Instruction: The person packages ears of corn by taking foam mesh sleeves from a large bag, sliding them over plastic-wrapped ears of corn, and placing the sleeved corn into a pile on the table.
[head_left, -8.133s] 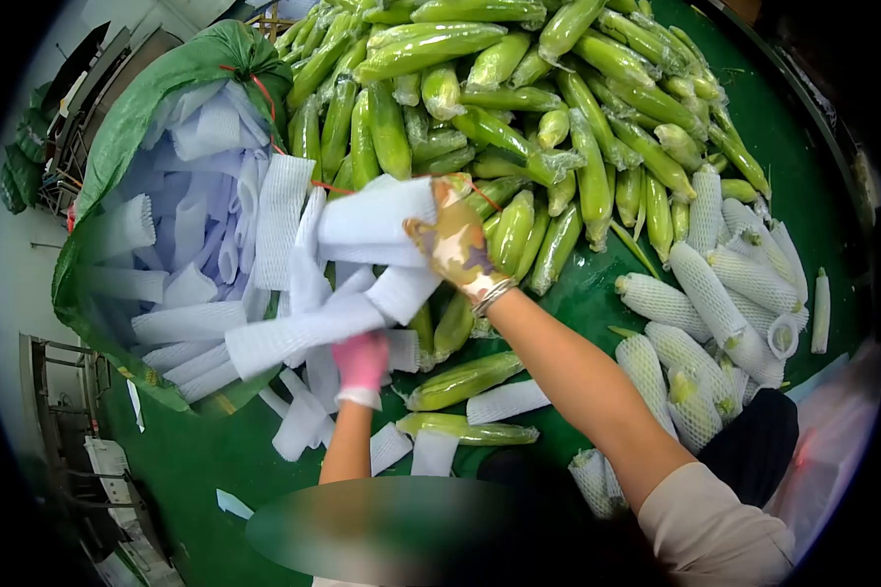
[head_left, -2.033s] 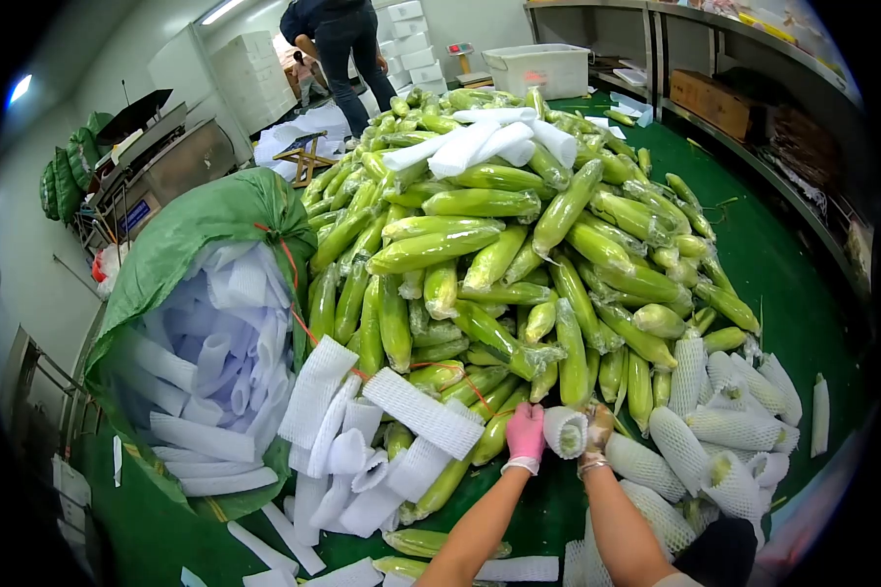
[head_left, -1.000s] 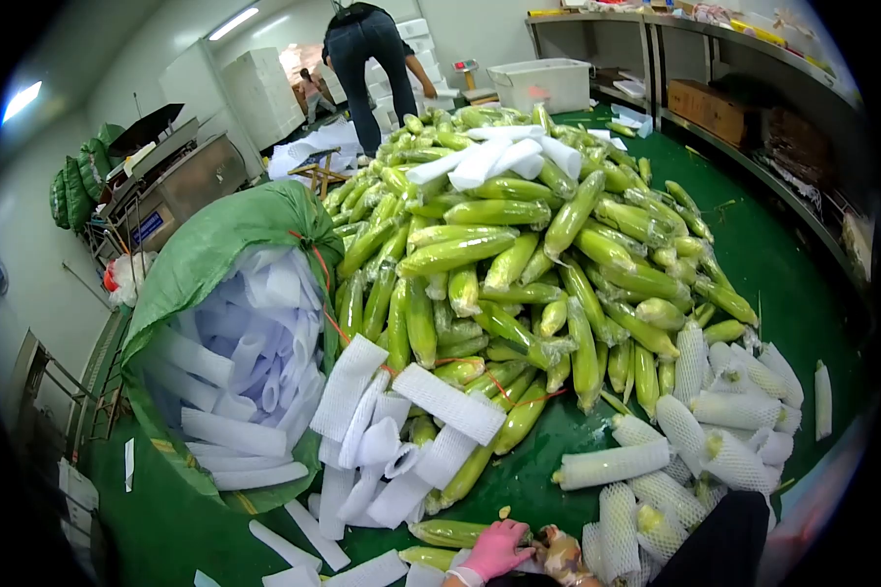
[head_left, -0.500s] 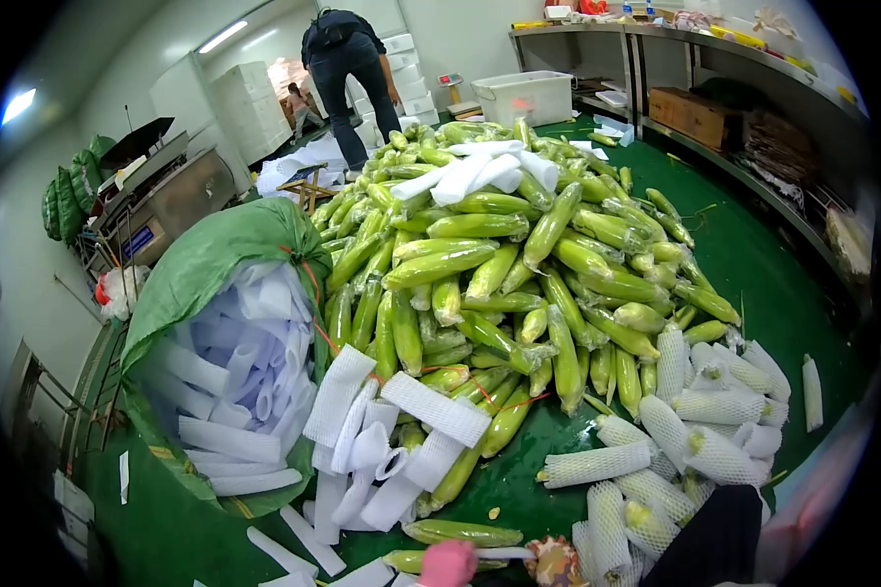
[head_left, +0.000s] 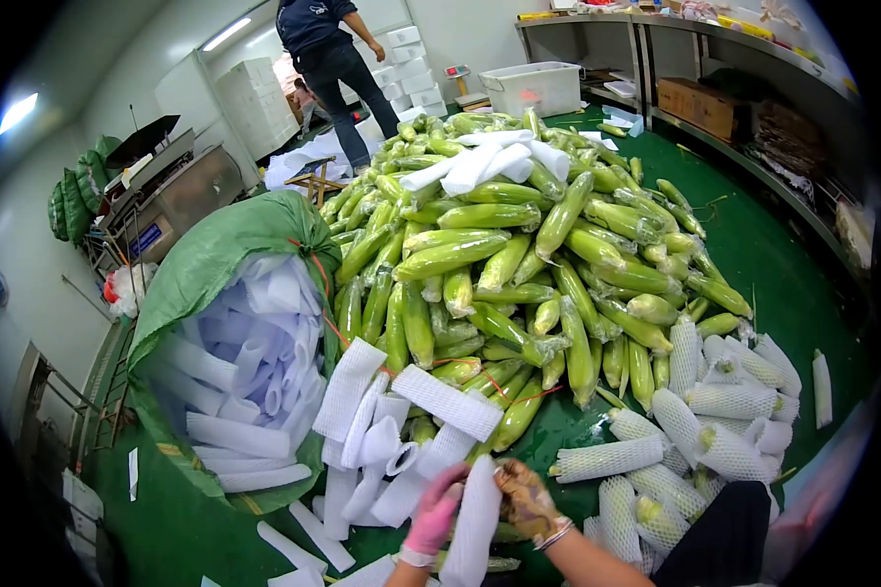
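My left hand point(head_left: 437, 513), in a pink glove, is closed round the left side of a white foam net sleeve point(head_left: 473, 528) held upright at the bottom centre. My right hand point(head_left: 529, 501), in a brown patterned glove, pinches the sleeve's upper right edge. Whether a corn cob is inside the sleeve, I cannot tell. Loose foam sleeves point(head_left: 448, 401) lie just beyond my hands, against a big pile of film-wrapped corn cobs point(head_left: 499, 259). Sleeved cobs point(head_left: 612, 457) are heaped to the right of my right hand.
A green sack point(head_left: 181, 284) full of foam sleeves lies open on the left. Behind the pile a person point(head_left: 338, 73) stands near a white plastic bin point(head_left: 533, 90). A metal shelf bench point(head_left: 646, 59) runs along the right wall. My dark-clothed knee point(head_left: 724, 538) is at lower right.
Both hands have risen into view from the bottom edge, with the foam sleeve now upright between them. The person at the back has straightened up from bending. My view has shifted slightly.
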### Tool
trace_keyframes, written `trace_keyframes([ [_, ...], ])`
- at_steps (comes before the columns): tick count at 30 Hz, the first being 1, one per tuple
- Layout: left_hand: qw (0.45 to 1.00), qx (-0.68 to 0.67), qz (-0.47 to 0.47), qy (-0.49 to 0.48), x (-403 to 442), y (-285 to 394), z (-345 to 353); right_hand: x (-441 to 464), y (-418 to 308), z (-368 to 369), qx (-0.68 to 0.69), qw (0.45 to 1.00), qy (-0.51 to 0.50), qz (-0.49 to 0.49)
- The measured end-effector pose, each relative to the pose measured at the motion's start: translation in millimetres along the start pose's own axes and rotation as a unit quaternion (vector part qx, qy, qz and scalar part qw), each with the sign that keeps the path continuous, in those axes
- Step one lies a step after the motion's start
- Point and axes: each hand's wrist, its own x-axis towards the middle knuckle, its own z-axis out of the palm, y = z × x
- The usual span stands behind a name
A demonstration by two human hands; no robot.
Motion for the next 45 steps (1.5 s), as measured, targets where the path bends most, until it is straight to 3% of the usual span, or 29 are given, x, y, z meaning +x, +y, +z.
trace_keyframes([
  [1,1.0,0.024,0.015,-0.003,0.7,-11.4,7.9,-4.6,12.3,2.3,0.045,0.994,0.036,0.097],
  [3,0.997,0.06,0.042,-0.016,1.0,-35.9,18.2,9.9,106.2,-34.9,0.246,0.969,-0.01,0.03],
  [6,0.998,-0.016,-0.043,0.033,-11.7,-66.3,17.4,13.6,161.7,-57.5,0.052,0.998,0.028,0.019],
  [8,0.998,-0.011,-0.017,0.066,-15.7,-86.2,8.3,0.1,155.2,-55.0,0.374,0.922,0.095,-0.033],
  [9,0.995,-0.069,0.028,0.07,-16.4,-76.2,8.5,9.3,167.7,-66.2,0.373,0.922,0.095,-0.032],
  [10,0.987,-0.126,0.073,0.069,-17.2,-66.3,8.6,26.7,191.4,-90.7,0.23,0.966,0.094,-0.069],
  [11,0.923,-0.377,0.013,0.073,-10.2,-68.3,6.8,26.9,174.7,-105.5,0.181,0.98,0.071,0.053],
  [12,0.982,-0.047,0.116,0.14,-5.6,-99.1,-13.2,22.8,153.6,-106.2,0.158,0.971,0.047,0.172],
  [14,0.959,0.04,0.005,0.282,-15.5,-100.4,-15.9,15.4,134.5,-97.5,0.096,0.967,0.015,0.238],
  [15,0.927,0.193,0.062,0.315,-20.5,-120.4,-26.2,7.2,117.4,-80.7,0.048,0.963,0.041,0.263],
  [16,0.917,0.224,0.053,0.326,-34.1,-149.6,-38.3,-2.8,100.9,-68.8,-0.078,0.971,-0.025,0.225],
  [17,0.905,0.255,0.043,0.338,-47.7,-179.4,-50.7,-7.6,117.3,-72.0,-0.223,0.966,-0.079,0.105],
  [19,0.882,0.294,-0.019,0.368,-80.3,-183.9,-45.4,-21.7,116.5,-63.0,-0.457,0.878,-0.13,0.057],
  [20,0.873,0.307,-0.043,0.376,-90.5,-180.9,-43.7,-29.6,116.3,-60.3,-0.56,0.818,-0.129,-0.038],
  [21,0.866,0.317,-0.062,0.382,-97.4,-178.2,-41.1,-37.1,114.4,-58.9,-0.56,0.817,-0.131,-0.036],
  [23,0.859,0.323,-0.084,0.389,-103.2,-170.5,-35.2,-43.9,104.0,-60.7,-0.655,0.741,-0.122,0.08],
  [26,0.871,0.323,-0.101,0.356,-96.2,-177.2,-22.3,-49.2,125.4,-98.2,-0.639,0.751,-0.146,0.085],
  [27,0.91,0.285,-0.074,0.294,-81.1,-210.5,-29.4,-50.7,129.2,-109.6,-0.63,0.754,-0.16,0.091],
  [28,0.942,0.238,-0.051,0.229,-66.2,-239.6,-35.0,-51.1,121.5,-113.2,-0.483,0.841,-0.125,0.209],
  [29,0.985,0.147,-0.001,0.093,-55.8,-267.3,-40.8,-47.4,143.0,-133.3,-0.532,0.821,-0.204,0.004],
  [30,0.985,0.145,0.003,0.091,-54.7,-256.1,-32.8,-43.5,167.0,-155.4,-0.576,0.753,-0.232,-0.218],
  [32,0.937,-0.154,-0.271,0.157,-66.9,-150.6,11.2,-47.8,134.9,-126.2,-0.509,0.842,-0.166,-0.075],
  [33,0.917,-0.205,-0.304,0.157,-77.1,-98.1,27.4,-53.2,90.9,-95.3,-0.621,0.771,-0.14,-0.028],
  [35,0.949,-0.197,-0.225,0.095,-65.6,-59.8,33.1,-52.0,102.9,-103.0,-0.409,0.894,-0.133,-0.127],
  [37,0.974,-0.161,-0.144,0.072,-43.2,-41.6,32.7,-66.9,5.5,-31.9,-0.585,0.783,-0.14,-0.157],
  [38,0.981,-0.138,-0.113,0.07,-32.4,-37.6,31.6,-54.8,-10.9,-12.4,-0.586,0.783,-0.14,-0.155],
  [40,0.989,-0.103,-0.075,0.074,-18.0,-35.8,26.9,-37.9,-27.9,10.8,-0.537,0.829,-0.114,-0.104],
  [41,0.991,-0.088,-0.06,0.078,-15.1,-36.3,23.8,-7.4,2.3,-5.0,-0.438,0.881,-0.171,-0.05],
  [45,0.992,-0.058,-0.021,0.106,-12.8,-39.1,7.1,57.9,9.5,4.6,-0.315,0.929,-0.145,0.13],
])
